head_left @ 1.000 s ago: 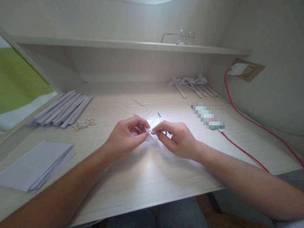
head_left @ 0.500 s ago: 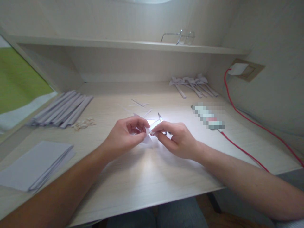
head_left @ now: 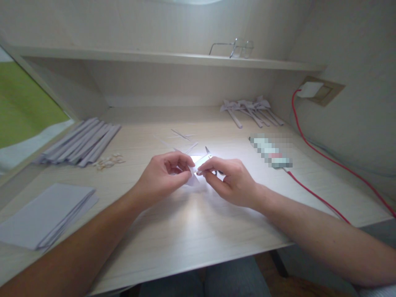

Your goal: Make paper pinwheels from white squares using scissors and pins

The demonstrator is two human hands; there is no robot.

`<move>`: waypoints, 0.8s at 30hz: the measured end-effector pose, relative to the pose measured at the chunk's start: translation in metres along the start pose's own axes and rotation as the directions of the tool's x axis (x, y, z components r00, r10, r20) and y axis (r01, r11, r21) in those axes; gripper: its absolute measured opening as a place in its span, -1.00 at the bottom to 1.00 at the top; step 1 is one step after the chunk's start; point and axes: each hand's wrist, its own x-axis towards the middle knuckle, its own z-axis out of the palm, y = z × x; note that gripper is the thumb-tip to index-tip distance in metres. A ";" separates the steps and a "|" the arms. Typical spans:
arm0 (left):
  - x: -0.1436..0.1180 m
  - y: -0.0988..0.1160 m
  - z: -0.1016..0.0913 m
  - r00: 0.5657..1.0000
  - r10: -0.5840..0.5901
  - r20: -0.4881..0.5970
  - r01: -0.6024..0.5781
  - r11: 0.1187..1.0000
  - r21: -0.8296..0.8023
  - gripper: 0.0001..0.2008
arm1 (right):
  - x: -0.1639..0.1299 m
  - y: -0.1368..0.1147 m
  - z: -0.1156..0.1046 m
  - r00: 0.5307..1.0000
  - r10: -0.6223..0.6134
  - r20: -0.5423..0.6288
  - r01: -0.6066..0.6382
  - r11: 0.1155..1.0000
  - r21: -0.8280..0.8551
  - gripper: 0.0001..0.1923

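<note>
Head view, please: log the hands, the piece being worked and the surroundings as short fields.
Left hand: pinching white paper
Right hand: at the same paper, grip unclear
Scissors: partly hidden behind the right hand
Beyond hands: thin paper strips on the desk
Left side: paper rolls; folded sheets nearer
Back right: paper-topped rolls
Right side: pixelated device, red cable
Shelf: wire rack

Left hand point(head_left: 167, 171) and right hand point(head_left: 229, 181) are bare, as is the left forearm point(head_left: 105, 231) out to the edge of view. Right forearm point(head_left: 309, 222) is bare up to a pale grey sleeve point(head_left: 380, 290) (only a sliver shows, weave too blurred to read). Trousers point(head_left: 236, 282) look dull blue-grey, like denim, and shadowed.
</note>
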 end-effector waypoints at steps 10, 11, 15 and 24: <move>0.000 0.004 0.002 1.000 0.007 0.012 -0.007 1.000 0.020 -0.93 | 0.000 0.000 0.002 1.000 0.009 0.006 -0.010 0.997 0.071 -0.82; 0.000 0.004 0.002 1.000 0.006 0.005 -0.006 1.000 0.011 -0.91 | 0.000 0.000 0.002 1.000 0.018 0.006 -0.018 0.996 0.083 -0.81; 0.000 0.006 0.005 0.999 0.031 -0.022 -0.031 1.000 0.002 -0.80 | 0.001 -0.001 0.002 0.998 0.065 0.015 -0.067 0.993 0.098 -0.82; -0.006 0.004 0.007 0.978 0.203 -0.041 -0.190 0.959 0.211 -0.76 | 0.001 -0.003 0.003 0.991 0.129 0.023 -0.131 0.978 0.160 -0.92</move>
